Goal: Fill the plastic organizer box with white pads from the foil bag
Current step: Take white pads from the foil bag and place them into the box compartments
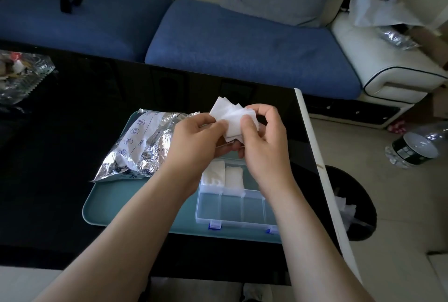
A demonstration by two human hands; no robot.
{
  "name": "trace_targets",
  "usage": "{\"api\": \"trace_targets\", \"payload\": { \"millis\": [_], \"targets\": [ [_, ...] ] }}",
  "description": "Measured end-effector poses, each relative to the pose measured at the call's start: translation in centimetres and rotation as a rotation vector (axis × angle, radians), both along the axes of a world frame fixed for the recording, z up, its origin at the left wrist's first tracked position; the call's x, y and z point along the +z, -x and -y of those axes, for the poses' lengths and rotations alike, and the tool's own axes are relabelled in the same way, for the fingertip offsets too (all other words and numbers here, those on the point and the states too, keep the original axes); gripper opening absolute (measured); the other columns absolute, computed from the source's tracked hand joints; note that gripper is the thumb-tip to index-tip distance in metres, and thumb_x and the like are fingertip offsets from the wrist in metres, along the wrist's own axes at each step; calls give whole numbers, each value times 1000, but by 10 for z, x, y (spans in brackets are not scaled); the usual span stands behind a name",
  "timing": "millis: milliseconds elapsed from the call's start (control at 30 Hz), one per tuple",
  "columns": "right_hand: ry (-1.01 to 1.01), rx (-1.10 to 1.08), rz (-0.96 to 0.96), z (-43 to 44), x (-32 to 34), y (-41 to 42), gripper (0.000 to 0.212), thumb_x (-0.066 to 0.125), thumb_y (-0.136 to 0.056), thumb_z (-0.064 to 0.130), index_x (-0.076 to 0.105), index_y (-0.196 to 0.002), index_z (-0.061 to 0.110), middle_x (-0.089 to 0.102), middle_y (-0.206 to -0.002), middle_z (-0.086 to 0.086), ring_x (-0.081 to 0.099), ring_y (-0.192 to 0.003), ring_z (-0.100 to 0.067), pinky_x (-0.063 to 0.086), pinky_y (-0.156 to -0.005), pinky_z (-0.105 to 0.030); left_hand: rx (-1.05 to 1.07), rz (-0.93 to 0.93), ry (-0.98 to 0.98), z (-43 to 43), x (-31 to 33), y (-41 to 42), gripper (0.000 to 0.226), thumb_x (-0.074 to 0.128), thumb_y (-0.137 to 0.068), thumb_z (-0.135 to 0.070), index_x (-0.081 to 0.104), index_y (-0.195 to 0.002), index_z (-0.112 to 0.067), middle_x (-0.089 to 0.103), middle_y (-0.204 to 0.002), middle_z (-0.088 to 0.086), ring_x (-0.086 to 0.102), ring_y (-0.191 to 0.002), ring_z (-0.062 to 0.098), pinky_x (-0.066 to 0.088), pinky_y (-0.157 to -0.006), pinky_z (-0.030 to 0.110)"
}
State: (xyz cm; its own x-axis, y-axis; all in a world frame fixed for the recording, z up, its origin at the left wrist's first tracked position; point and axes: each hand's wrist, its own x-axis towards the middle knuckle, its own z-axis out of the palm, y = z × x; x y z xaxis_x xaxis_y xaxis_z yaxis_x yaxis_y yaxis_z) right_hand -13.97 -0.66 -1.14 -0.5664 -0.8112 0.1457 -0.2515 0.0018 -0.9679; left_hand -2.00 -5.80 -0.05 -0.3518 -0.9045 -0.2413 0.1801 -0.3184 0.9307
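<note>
My left hand (196,139) and my right hand (263,141) both hold a fanned bunch of white pads (229,113) above the teal tray (116,204). The thumbs pinch the pads from the near side. Below the hands lies the clear plastic organizer box (232,204) with blue clasps. Two of its far compartments hold white pads (224,176); the near row looks bare. The crumpled foil bag (143,146) lies on the tray's left half, beside my left hand.
The tray sits on a black glossy table (60,156) with a white right edge. A blue sofa (242,42) stands beyond it. A glass dish (21,76) is at the far left. A black bin (351,204) and a plastic bottle (417,146) stand on the floor to the right.
</note>
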Motion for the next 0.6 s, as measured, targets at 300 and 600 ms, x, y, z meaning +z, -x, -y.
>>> {"api": "trace_targets", "payload": {
  "millis": [300,600],
  "targets": [
    [51,-193,-303,-9,-7,16,15,85,-88,17,80,-103,18,76,-86,13,72,-79,1,53,-68,-10,23,9,-94,6,-13,6,25,62,-106,-14,64,-126,0,73,-118,22,78,-100,31,65,-85,39],
    [41,-75,-266,-11,-5,20,12,89,-85,18,83,-95,17,77,-83,12,73,-77,-3,54,-69,-12,-3,33,-106,8,-8,2,23,54,-110,-21,70,-117,-6,80,-101,15,80,-89,29,66,-74,35]
  ]
}}
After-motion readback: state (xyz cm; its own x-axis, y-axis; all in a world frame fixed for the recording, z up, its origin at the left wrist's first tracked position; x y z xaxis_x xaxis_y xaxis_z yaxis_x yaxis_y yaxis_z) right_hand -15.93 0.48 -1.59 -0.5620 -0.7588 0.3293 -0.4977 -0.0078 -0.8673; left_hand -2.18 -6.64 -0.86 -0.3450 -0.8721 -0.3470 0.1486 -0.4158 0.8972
